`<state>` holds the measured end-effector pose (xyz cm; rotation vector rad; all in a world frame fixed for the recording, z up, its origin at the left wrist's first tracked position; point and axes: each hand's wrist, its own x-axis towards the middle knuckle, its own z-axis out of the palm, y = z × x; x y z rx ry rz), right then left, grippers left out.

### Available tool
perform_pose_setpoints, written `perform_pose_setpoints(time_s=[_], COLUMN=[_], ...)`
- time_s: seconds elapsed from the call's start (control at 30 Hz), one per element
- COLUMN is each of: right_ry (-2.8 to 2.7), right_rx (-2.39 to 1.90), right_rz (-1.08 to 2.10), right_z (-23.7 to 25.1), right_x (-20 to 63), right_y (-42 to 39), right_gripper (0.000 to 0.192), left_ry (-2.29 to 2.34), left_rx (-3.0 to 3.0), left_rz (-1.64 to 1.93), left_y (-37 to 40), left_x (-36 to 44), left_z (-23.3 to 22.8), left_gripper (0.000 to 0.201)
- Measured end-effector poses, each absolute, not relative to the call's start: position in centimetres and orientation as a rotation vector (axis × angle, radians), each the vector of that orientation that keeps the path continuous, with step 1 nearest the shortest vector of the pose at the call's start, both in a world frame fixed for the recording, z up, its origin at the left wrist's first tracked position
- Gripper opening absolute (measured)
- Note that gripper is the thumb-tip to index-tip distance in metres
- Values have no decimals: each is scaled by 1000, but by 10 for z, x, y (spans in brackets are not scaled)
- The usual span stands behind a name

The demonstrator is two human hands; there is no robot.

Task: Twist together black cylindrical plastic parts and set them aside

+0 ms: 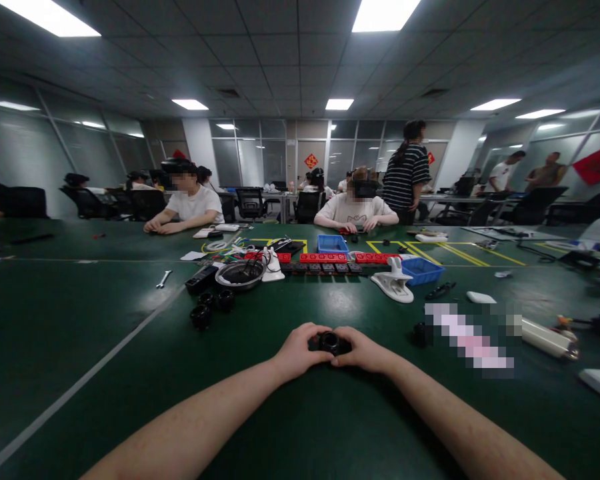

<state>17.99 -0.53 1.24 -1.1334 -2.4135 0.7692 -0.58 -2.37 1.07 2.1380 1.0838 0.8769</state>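
Observation:
Near the middle of the green table, my left hand (296, 352) and my right hand (364, 351) close around a small black round part (329, 343) from both sides. It has a ring-shaped top with a dark centre; its exact kind is not clear. Thumbs and fingers of both hands meet around it, partly covering its edges. To the left stand several similar black round parts (201, 316), grouped together. Another dark piece (421, 333) lies to the right of my right hand.
Beyond my hands are a round black tray-like item (240, 274), red strips (323, 258), a white clip-shaped stand (394, 283) and blue bins (422, 270). A wrench (164, 279) lies left; a cream cylinder (547, 337) lies right. Two people (357, 210) sit across the table.

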Motion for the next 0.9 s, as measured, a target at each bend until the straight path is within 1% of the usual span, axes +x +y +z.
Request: perform_pose_setpoints(time_s=[0.17,0.23,0.3,0.37,0.47,0.57,0.63,0.9], right_ry=[-2386,-2356,-2344,-2368,-2448,-2492,-2487,-2464], right_rx=[-1409,-1500,-1509,-1420,-1237,-1106,-1040,-955], right_rz=[397,243,153,195,428,650,742,852], right_z=[2,0,0,2,6,9,9,11], right_x=[167,162,160,162,171,180,183,185], right_y=[-13,-17,-18,-17,-10,-4,-1,0], right_gripper=[40,41,43,48,51,42,37,32], left_ry=[1255,1266,1228,1168,1090,1035,1016,1005], left_rx=[2039,2019,2031,2070,2132,2160,2165,2158], left_rz=[941,970,970,940,890,876,887,880], left_y=[-27,-27,-25,-23,-20,-20,-21,-22], left_x=[1,2,1,-1,-5,-6,-6,-6], left_z=[4,3,3,5,8,11,12,12], left_gripper=[37,36,36,37,38,38,37,38])
